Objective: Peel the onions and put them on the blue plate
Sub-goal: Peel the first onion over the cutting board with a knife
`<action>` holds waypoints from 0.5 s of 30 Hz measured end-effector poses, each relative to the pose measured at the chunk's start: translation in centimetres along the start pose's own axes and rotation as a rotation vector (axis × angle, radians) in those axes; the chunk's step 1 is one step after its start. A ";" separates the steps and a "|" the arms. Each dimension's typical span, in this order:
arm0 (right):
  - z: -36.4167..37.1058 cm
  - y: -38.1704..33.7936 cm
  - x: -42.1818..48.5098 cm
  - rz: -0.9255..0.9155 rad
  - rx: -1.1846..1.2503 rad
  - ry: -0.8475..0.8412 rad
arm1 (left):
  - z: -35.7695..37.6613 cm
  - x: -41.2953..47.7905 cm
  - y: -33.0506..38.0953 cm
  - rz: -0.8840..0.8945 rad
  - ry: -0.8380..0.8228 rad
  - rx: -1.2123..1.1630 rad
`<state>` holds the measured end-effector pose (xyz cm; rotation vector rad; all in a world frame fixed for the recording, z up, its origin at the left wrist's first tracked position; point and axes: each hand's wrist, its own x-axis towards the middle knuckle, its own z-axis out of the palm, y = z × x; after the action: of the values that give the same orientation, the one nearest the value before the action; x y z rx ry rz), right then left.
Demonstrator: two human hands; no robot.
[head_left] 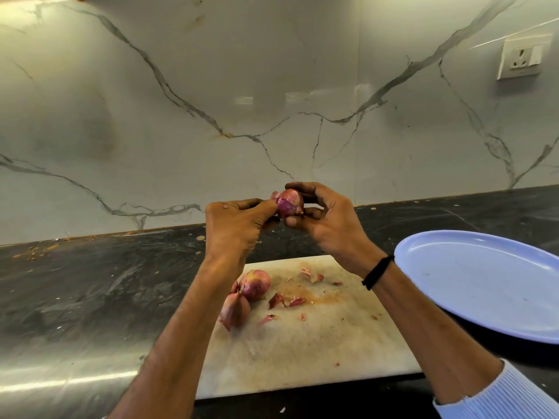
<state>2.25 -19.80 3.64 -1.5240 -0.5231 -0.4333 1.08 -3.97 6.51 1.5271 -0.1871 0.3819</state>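
Note:
A small red onion (289, 202) is held up above the counter between both hands. My right hand (329, 220) cups it from the right, fingers curled around it. My left hand (234, 225) pinches a flap of its skin at the left side. Part of the skin is off, showing purple flesh. Two more onions with skin on lie on the white cutting board (305, 352): one (255, 284) behind, one (234, 309) in front, touching. The blue plate (484, 282) sits to the right of the board, with nothing on it.
Loose scraps of onion skin (284, 300) are scattered across the board. The dark stone counter (90, 291) stretches left and behind. A marble wall rises at the back, with a socket (521, 57) at upper right.

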 end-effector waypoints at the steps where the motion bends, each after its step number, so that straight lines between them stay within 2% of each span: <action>1: 0.0 0.0 0.0 0.007 0.021 -0.003 | 0.0 0.0 0.0 -0.023 -0.008 -0.046; 15: -0.2 0.3 0.3 0.099 0.271 0.000 | -0.2 0.6 0.1 -0.231 -0.011 -0.364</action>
<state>2.70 -19.93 3.53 -1.2826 -0.4829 -0.2737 1.58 -3.73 6.85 1.1760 -0.0811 0.1450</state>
